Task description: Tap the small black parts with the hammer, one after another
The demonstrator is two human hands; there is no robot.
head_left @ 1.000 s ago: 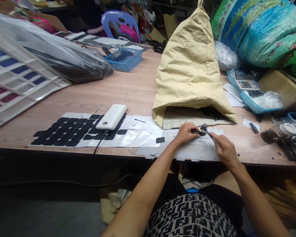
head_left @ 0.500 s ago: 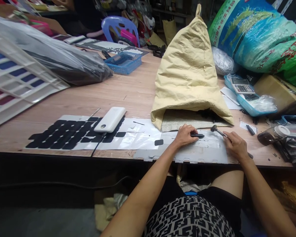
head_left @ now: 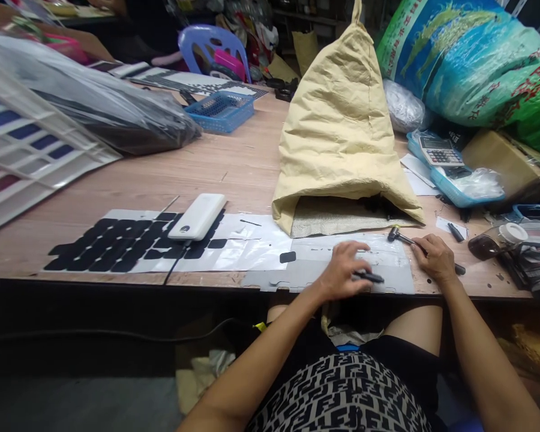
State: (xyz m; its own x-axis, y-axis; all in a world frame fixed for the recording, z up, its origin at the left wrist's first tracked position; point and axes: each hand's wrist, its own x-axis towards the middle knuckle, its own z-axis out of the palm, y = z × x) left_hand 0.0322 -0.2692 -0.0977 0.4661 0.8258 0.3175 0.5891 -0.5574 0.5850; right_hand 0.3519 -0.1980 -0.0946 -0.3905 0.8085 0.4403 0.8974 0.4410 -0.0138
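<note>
My left hand (head_left: pixel 344 271) is over the grey sheet (head_left: pixel 306 277) at the table's front edge. A small black pen-like piece (head_left: pixel 372 277) is held low in its fingers, while the upper fingers are raised and bent; its exact kind is unclear. In my right hand (head_left: pixel 435 257) is a small hammer (head_left: pixel 403 237), gripped by the middle of its handle. The hammer's metal head points left, above the sheet's right part, and its dark handle end sticks out behind the hand. A black rounded tile (head_left: pixel 288 257) lies left of my left hand.
Behind my hands stands a yellow sack (head_left: pixel 337 138), its mouth facing me. A white power bank (head_left: pixel 198 217) rests on black tiles (head_left: pixel 112 243) at left. To the right are a jar (head_left: pixel 497 243), a blue tray with a calculator (head_left: pixel 441 153) and another black piece (head_left: pixel 455 232).
My left hand has come nearer the table's front edge with the black piece, and its upper fingers have lifted apart. The hammer and my right hand have shifted slightly right.
</note>
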